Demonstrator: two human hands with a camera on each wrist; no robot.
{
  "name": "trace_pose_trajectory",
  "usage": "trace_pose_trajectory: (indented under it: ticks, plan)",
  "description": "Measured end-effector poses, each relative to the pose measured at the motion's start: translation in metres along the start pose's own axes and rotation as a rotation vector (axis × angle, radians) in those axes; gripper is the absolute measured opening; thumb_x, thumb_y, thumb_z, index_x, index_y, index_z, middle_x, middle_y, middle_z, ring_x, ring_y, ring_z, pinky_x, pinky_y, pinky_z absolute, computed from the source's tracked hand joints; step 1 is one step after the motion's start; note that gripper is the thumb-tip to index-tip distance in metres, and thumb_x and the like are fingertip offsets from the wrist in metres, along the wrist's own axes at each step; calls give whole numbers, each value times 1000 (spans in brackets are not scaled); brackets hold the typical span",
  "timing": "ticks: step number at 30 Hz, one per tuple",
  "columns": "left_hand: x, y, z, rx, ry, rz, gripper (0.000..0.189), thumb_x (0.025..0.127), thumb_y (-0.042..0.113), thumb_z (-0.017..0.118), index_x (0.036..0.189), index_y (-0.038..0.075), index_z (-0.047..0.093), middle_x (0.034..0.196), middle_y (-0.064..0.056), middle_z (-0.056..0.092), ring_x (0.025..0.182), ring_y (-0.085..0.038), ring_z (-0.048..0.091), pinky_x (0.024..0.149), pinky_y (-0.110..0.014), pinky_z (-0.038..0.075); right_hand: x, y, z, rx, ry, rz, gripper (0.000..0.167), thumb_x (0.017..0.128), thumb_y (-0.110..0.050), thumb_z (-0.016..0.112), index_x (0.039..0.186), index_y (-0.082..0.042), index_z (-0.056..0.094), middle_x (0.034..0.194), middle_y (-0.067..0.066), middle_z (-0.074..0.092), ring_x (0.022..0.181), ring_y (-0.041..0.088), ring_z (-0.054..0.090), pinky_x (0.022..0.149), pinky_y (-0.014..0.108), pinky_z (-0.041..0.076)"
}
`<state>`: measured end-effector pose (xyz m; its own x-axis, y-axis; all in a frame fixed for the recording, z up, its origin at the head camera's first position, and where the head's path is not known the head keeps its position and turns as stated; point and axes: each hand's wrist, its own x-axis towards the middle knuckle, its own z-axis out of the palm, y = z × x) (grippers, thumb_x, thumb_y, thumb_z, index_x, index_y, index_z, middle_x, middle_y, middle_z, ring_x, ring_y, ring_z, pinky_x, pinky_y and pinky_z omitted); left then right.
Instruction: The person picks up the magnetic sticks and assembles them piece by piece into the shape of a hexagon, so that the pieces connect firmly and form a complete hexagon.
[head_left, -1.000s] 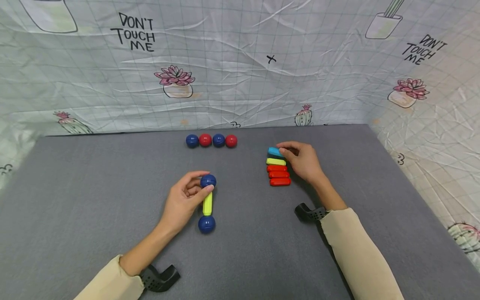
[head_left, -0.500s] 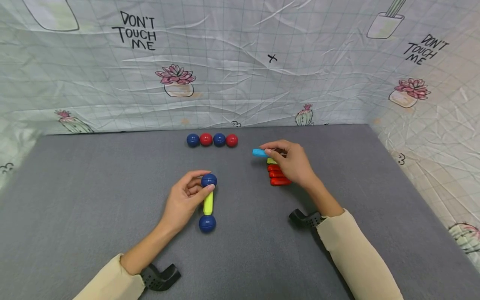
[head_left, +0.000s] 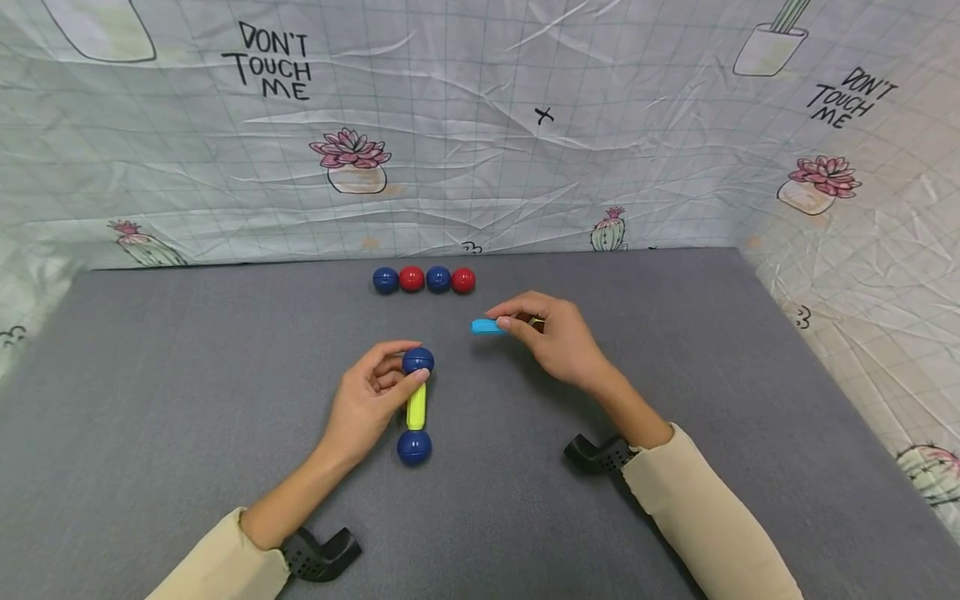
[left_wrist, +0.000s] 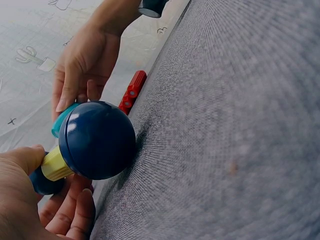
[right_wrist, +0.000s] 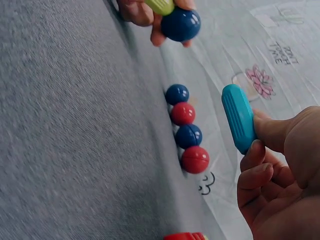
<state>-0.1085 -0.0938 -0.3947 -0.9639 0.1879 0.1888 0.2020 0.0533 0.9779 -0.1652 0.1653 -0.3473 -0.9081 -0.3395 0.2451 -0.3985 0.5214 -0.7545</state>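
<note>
My left hand (head_left: 363,404) pinches the upper end of a dumbbell-shaped piece: a yellow-green ribbed rod (head_left: 416,407) with a blue ball (head_left: 417,360) at the top and another blue ball (head_left: 414,447) at the bottom. To its right, my right hand (head_left: 558,337) holds a light blue ribbed rod (right_wrist: 238,119) by one end, between thumb and fingers. The rod's free end points left, above the table. In the left wrist view, the lower blue ball (left_wrist: 97,140) partly covers this rod. Several red rods (left_wrist: 132,91) lie beyond, mostly hidden behind my right hand in the head view.
Along the back of the grey table (head_left: 225,375), blue and red balls (head_left: 412,280) stand in a touching row. A printed cloth (head_left: 465,150) hangs behind the table's back edge. Each wrist wears a black camera mount (head_left: 321,556).
My right hand has lifted the light blue rod off the row of rods and carried it left and toward me. My left hand and its dumbbell-shaped piece have stayed in place.
</note>
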Motion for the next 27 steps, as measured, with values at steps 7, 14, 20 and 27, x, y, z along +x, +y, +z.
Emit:
trace_pose_trajectory:
  ticks: [7,14,20,27]
  plan:
    - [0,0,0,3,1,2,37,91,12,68,124,0,57,97,-13,65,75,-13,61,64,-20,49,-2,-5,9,-10,-38,-10,15,94,-20,63,105,-21,73,98,-10,65,75,12,53,63,30,46]
    - [0,0,0,6,-1,1,37,90,12,68,124,1,57,98,-13,66,75,-14,61,63,-20,49,-3,-9,14,26,-68,-24,15,93,-19,64,105,-20,74,98,-9,65,77,12,53,63,31,46]
    - [0,1,1,6,-2,-4,37,90,12,69,123,1,58,97,-13,66,72,-14,59,59,-21,47,-5,-11,19,26,-85,-15,16,93,-18,64,106,-19,73,99,-9,64,79,12,54,64,30,47]
    - [0,1,1,0,-10,-3,37,90,11,68,123,0,58,95,-13,65,70,-14,57,56,-21,45,-5,-12,24,25,-89,-23,15,93,-17,65,105,-19,73,99,-9,64,79,11,54,64,30,47]
